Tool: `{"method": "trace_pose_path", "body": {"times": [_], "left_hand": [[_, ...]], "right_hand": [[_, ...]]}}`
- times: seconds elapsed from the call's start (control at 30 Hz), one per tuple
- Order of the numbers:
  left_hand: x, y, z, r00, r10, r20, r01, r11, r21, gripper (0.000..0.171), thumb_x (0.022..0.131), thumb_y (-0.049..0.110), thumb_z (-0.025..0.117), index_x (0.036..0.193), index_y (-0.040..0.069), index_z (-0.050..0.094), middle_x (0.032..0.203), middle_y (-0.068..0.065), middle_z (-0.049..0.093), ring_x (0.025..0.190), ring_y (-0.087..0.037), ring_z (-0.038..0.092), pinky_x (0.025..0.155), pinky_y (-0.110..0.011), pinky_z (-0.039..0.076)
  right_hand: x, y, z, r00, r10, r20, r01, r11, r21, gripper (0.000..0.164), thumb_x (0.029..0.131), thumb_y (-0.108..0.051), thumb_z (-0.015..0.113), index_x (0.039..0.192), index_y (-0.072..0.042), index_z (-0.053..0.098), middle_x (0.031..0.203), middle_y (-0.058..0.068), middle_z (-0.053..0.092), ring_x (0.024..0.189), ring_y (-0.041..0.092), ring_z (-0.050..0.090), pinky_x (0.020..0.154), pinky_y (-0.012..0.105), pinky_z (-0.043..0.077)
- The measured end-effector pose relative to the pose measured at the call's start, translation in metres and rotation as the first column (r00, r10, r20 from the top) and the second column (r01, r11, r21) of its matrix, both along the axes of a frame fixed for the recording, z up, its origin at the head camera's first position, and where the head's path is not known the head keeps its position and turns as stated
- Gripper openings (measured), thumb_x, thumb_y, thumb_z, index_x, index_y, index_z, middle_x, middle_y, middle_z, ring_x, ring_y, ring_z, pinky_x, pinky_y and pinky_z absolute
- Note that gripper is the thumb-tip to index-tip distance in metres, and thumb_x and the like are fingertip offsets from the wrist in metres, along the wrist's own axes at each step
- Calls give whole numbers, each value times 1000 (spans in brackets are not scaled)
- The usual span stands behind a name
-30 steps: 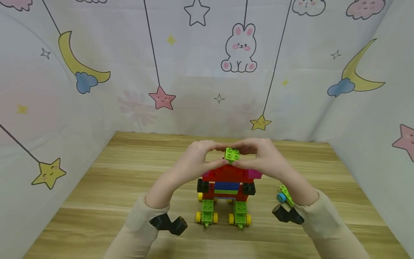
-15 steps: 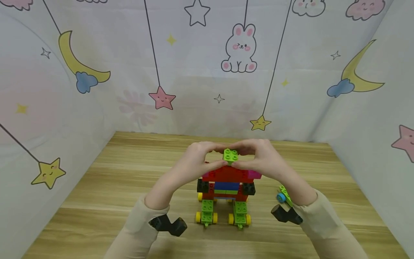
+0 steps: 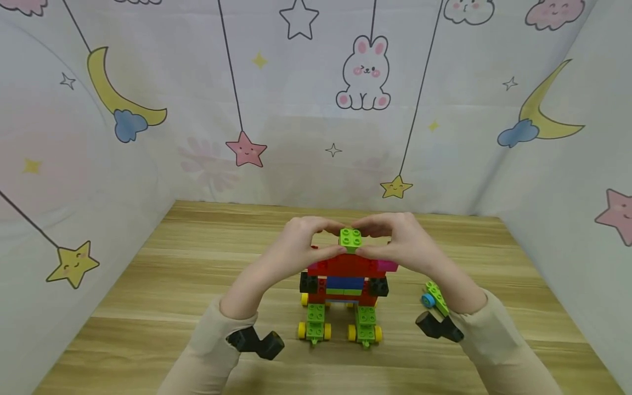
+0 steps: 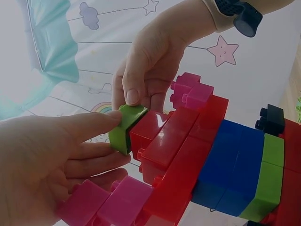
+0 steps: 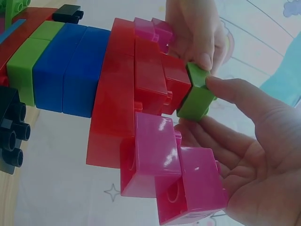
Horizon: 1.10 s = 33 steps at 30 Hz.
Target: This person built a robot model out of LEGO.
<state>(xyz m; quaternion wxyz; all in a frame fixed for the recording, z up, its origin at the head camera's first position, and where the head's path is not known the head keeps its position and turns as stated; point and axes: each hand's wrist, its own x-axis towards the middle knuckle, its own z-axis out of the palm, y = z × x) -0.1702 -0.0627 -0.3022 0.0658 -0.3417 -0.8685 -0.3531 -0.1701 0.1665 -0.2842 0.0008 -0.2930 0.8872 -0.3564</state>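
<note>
Both hands meet at the top of a toy figure built of bricks. Between them is a green two-by-two brick (image 3: 350, 240), pinched by the thumb and fingers of my left hand (image 3: 298, 244) on one side and my right hand (image 3: 402, 241) on the other. Under it comes a small red brick (image 4: 146, 132); the left wrist view shows the green one slightly tilted against it, and I cannot tell whether it is pressed fully down. Below are wide red bricks (image 3: 345, 266), blue bricks (image 3: 344, 283) and stepped pink bricks (image 5: 157, 150) at the sides.
The figure stands on green wheeled bases (image 3: 316, 323) with yellow wheels. Black bricks (image 3: 309, 283) stick out at its sides. A loose green piece with a blue wheel (image 3: 428, 300) lies near the right forearm. Printed cloth walls surround the wooden table (image 3: 197, 252).
The green brick has shifted slightly left and down and sits squarer over the figure. Both hands keep their pinch on it; the figure stays in place.
</note>
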Motion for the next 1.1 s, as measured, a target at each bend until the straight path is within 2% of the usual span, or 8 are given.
{"method": "trace_pose_path", "body": {"times": [0.2, 0.33, 0.8, 1.1], "left_hand": [[-1, 0, -1, 999, -2, -38, 3, 1000, 5, 38, 87, 22, 75, 120, 3, 68, 116, -9, 71, 110, -24, 65, 95, -41, 53], [-1, -1, -1, 999, -13, -47, 13, 1000, 9, 35, 87, 21, 75, 118, 5, 69, 114, -8, 72, 109, -22, 66, 94, -39, 54], [2, 0, 2, 1000, 2, -23, -2, 999, -34, 36, 88, 23, 73, 119, 4, 70, 113, -9, 72, 108, -24, 66, 93, -39, 54], [-2, 0, 6, 1000, -4, 6, 5, 997, -72, 36, 88, 24, 73, 118, 3, 70, 110, -9, 73, 106, -24, 67, 93, -40, 54]], "right_hand": [[-1, 0, 0, 1000, 10, -9, -10, 1000, 4, 34, 85, -14, 76, 117, -5, 71, 114, 10, 72, 102, 30, 67, 92, 47, 54], [-2, 0, 0, 999, 24, -25, -24, 1000, 6, 33, 85, -14, 76, 116, -5, 72, 113, 9, 72, 102, 30, 67, 92, 47, 54], [-2, -2, -1, 1000, -1, -6, 1, 1000, 29, 30, 85, -15, 76, 115, -8, 73, 110, 6, 73, 98, 22, 67, 91, 46, 55], [-3, -3, 2, 999, -14, 30, 12, 997, 75, 32, 86, -18, 75, 116, -7, 72, 111, 8, 73, 99, 23, 68, 91, 45, 55]]}}
